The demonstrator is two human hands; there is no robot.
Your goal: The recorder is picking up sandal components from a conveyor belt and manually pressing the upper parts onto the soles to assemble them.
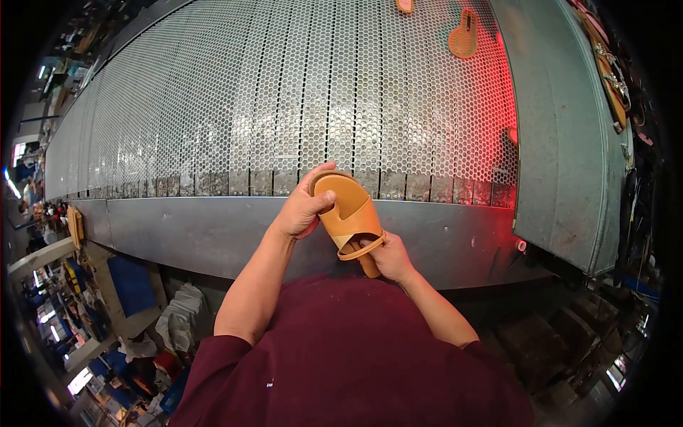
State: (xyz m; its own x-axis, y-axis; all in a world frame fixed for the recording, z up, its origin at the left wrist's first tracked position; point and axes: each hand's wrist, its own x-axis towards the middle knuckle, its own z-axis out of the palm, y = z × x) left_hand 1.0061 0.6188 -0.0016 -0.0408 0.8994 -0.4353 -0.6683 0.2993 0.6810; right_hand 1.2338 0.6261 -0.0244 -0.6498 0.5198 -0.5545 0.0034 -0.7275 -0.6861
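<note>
A tan slide sandal (353, 219) is held up between my two hands, over the near edge of a metal conveyor. My left hand (307, 204) grips its heel end, the thumb pressed on the insole and the fingers behind the rim. At the toe end, my right hand (390, 257) is closed on the sandal beside the strap opening. Some of the right fingers are hidden by the sandal; a tan piece shows below the opening, and I cannot make out whether it is part of the sandal.
The conveyor (313, 92) has a honeycomb-mesh belt and a grey metal front ledge (199, 231). A tan sole (464, 39) lies far right on the belt under red light, another piece (405, 6) at the far edge. A green-grey metal housing (562, 135) stands on the right.
</note>
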